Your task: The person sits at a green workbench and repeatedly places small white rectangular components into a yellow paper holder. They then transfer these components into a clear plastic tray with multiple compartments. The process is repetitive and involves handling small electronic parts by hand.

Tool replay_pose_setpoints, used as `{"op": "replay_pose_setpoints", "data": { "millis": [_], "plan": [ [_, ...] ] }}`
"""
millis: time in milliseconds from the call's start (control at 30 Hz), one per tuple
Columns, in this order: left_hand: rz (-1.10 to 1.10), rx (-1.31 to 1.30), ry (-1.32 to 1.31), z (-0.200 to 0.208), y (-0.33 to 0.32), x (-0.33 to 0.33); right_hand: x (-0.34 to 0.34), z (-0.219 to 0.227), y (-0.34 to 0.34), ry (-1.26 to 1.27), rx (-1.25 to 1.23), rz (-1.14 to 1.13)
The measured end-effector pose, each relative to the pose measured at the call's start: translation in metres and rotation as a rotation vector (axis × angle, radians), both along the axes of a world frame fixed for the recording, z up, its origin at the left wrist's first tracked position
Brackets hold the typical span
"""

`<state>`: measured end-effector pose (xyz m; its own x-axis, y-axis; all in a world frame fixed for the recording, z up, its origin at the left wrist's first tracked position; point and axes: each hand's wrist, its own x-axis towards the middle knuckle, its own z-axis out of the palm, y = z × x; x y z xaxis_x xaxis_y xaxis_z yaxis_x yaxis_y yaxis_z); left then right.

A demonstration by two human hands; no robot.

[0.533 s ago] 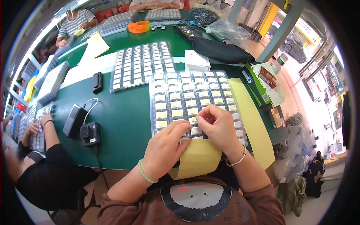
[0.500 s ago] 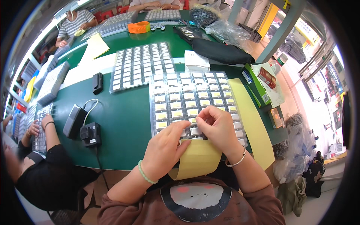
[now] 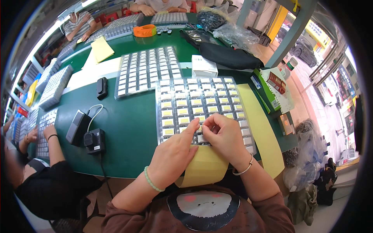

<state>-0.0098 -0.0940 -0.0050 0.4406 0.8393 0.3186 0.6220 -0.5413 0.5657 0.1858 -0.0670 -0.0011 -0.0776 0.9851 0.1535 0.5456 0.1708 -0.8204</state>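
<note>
In front of me on the green table lies a clear plastic tray (image 3: 158,116) with rows of small white blocks. Many of these blocks carry a yellow label on top; those at the near right are plain white. Curled at the tray's near edge is a yellow sheet (image 3: 206,167), gripped at its left side by my left hand (image 3: 169,157). That hand's index finger reaches onto a block. My right hand (image 3: 223,136) is closed in a pinch over the same block, its thumb and fingertips together. Whatever is between them is too small to make out.
Another filled tray (image 3: 145,72) lies behind mine, beside a white box (image 3: 204,66). A long yellow sheet (image 3: 268,143) is at the right. Black adapters (image 3: 94,140) with cables stand left. A co-worker's hand (image 3: 49,132) works over a tray at far left.
My hands stay at nearly the same spot on the tray, with my left index finger lifted slightly. At the left, the co-worker's hands have shifted a little.
</note>
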Motion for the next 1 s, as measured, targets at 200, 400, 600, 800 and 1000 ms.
{"op": "replay_pose_setpoints", "data": {
  "millis": [200, 400, 600, 800, 1000],
  "plan": [
    [-0.017, -0.004, 0.101, 0.001, 0.001, 0.000, -0.005, 0.001, -0.002, -0.144, 0.098, -0.016],
    [-0.012, -0.003, 0.109, 0.003, 0.002, 0.002, -0.007, 0.002, -0.009, -0.387, 0.343, -0.121],
    [0.033, -0.040, 0.070, 0.001, -0.001, 0.004, 0.032, 0.026, -0.025, -0.129, 0.208, -0.043],
    [0.012, 0.043, 0.095, 0.004, -0.002, 0.003, 0.067, 0.021, -0.080, -0.244, 0.138, -0.026],
    [-0.040, 0.139, 0.047, 0.003, -0.002, 0.008, 0.050, 0.004, -0.099, -0.154, 0.144, -0.136]
  ]
}}
